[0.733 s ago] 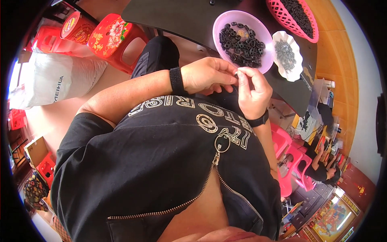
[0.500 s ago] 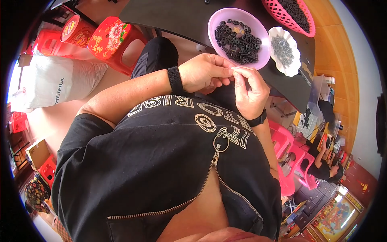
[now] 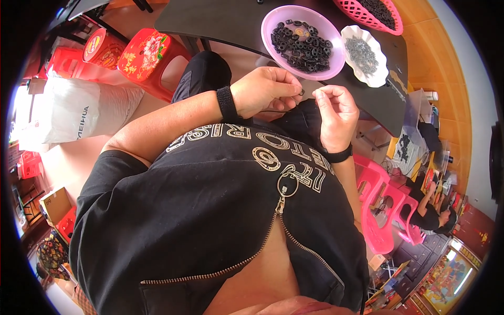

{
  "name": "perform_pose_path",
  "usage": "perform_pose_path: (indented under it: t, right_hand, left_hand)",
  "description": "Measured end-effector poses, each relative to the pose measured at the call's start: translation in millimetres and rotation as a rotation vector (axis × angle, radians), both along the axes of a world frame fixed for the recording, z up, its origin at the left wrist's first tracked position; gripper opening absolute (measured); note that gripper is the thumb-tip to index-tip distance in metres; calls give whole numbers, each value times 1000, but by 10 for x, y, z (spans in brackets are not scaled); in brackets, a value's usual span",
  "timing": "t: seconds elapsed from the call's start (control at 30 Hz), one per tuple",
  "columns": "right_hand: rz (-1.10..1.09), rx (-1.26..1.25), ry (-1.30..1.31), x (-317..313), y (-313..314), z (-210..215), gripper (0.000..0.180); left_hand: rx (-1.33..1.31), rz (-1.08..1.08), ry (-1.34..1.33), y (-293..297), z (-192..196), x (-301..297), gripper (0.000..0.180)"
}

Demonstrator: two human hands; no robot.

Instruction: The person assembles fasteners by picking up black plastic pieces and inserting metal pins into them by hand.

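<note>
My left hand (image 3: 268,90) and my right hand (image 3: 336,115) meet just below the edge of the dark table (image 3: 226,21). The left fingertips pinch a small dark ring-shaped part (image 3: 302,93). The right fingers are pinched together close beside it, and what they hold is too small to make out. Just beyond the hands stands a purple bowl (image 3: 273,26) with several black rings. To its right sits a white scalloped dish (image 3: 382,79) of small grey metal parts. A pink basket (image 3: 362,13) of black parts is at the table's far right.
Red stools (image 3: 149,50) and a white sack (image 3: 73,113) stand on the floor to my left. Pink plastic stools (image 3: 378,210) are at my right, and another person (image 3: 430,215) in black sits further right among cluttered goods.
The view has shifted so the hands and bowls sit slightly higher. My right hand has drawn a little apart from the left, which keeps its pinch.
</note>
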State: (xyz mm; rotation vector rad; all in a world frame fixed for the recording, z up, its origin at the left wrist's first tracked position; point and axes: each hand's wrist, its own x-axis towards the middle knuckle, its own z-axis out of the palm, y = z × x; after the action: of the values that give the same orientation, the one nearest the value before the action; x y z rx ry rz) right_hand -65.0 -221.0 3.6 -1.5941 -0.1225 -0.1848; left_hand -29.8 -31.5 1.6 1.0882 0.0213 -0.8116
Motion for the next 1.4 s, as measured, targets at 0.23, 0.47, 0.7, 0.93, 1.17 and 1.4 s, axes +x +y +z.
perform_pose_path:
  t: [0.23, 0.47, 0.7, 0.93, 1.17, 1.4]
  right_hand:
    - [0, -87, 62, -52, -15, -3, 6]
    - [35, -92, 92, -91, -16, 22, 5]
    - [76, -140, 86, -69, 10, 29, 5]
    - [146, -154, 92, -51, 29, 24, 6]
    - [130, -65, 171, -15, -13, 1, 12]
    - [109, 38, 201, 25, -47, -55, 8]
  left_hand:
    - [12, -32, -50, -8, 26, -43, 11]
    - [60, 11, -114, -22, 56, -76, 10]
    - [-63, -22, -148, 23, -27, -52, 9]
    - [-30, 9, -64, 9, 52, -54, 9]
    - [-42, 29, -106, 21, -39, -11, 12]
    - [6, -17, -56, 37, 6, 15, 12]
